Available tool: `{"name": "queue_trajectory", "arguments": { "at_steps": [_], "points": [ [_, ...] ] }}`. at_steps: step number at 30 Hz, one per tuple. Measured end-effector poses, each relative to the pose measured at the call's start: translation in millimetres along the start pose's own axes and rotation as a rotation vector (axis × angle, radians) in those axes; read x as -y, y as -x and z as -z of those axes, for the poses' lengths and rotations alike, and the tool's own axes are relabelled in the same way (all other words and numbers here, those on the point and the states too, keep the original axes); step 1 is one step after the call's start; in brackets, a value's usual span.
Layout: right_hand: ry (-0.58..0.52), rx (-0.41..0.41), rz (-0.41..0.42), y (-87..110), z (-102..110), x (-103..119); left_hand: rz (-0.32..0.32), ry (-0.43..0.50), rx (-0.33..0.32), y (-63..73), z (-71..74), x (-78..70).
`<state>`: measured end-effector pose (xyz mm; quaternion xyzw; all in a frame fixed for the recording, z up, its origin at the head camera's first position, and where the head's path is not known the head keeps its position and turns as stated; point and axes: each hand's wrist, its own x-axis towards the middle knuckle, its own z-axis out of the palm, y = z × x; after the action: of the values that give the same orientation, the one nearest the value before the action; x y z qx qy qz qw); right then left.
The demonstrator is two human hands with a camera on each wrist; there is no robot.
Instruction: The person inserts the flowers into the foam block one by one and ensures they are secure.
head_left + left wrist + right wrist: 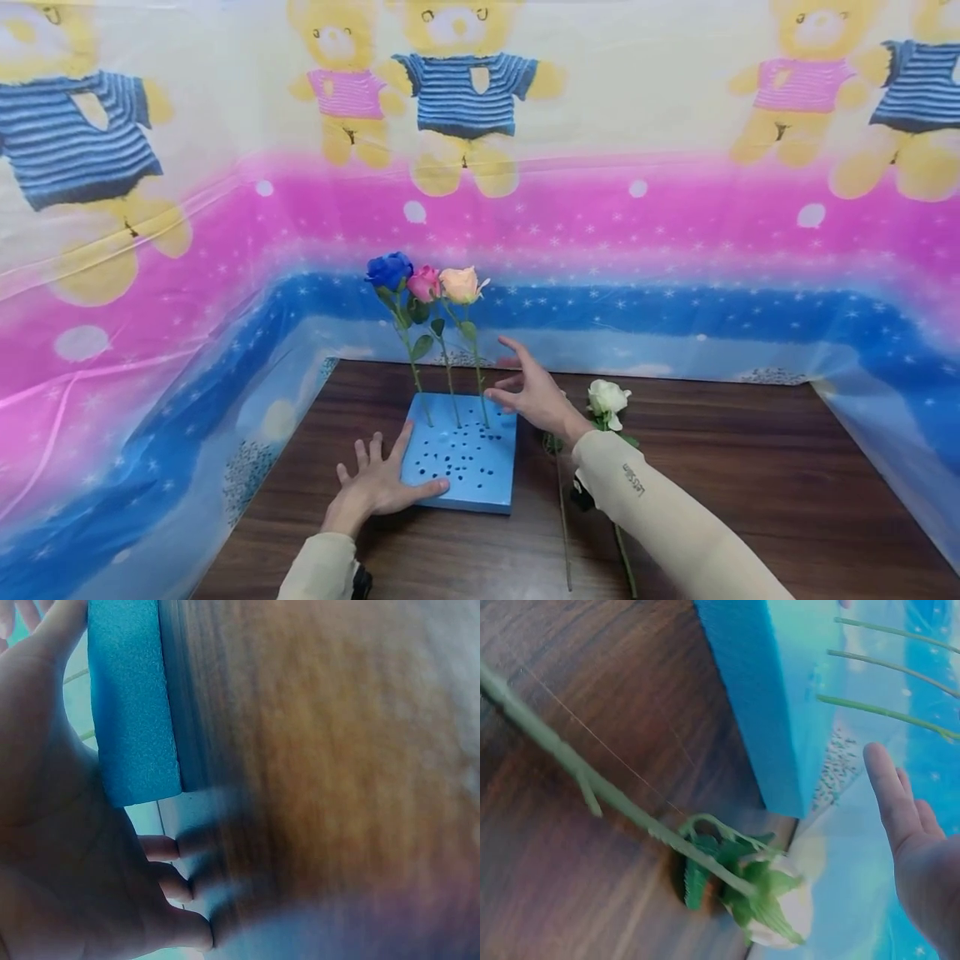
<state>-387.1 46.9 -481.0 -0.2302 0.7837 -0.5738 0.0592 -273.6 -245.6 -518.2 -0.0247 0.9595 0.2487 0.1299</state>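
at the right edge of the blue block (pixel 491 492), the right hand (pixel 543 400) hangs just beside the stem (pixel 885 714) of the peach rose (pixel 460 286), its fingers extended and holding nothing. in the right wrist view, a small gap shows between the fingertips and that stem. the peach rose stands in the rear part of the block, to the left of this hand, its long axis close to upright; the pink rose (pixel 425 284) and the blue rose (pixel 389 271) stand in a row beyond it, the blue one leaning to the left.

the left hand (pixel 378 483) is nearer the block's front left corner, fingers spread along the side and thumb resting on the top face; it grips no stem.

on the table (pixel 750 467), the white rose (pixel 608 398) lies to the right of the block, bloom away from the person and stem running back toward them, partly behind the right forearm. a second green stem (pixel 562 517) lies between it and the block; its bloom cannot be made out.
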Motion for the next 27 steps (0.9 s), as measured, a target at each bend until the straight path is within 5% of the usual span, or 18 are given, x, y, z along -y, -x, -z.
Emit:
{"name": "queue_trajectory", "arguments": {
  "at_steps": [11, 27],
  "points": [
    [-0.104, -0.005, -0.054, 17.4, 28.2, 27.1, 0.002, 0.013, 0.004, -0.4, -2.0, 4.4],
    [-0.174, -0.018, -0.074, 73.0, 94.4, 50.1, -0.028, 0.019, 0.004, -2.3, -2.5, 1.7]
  ]
}}
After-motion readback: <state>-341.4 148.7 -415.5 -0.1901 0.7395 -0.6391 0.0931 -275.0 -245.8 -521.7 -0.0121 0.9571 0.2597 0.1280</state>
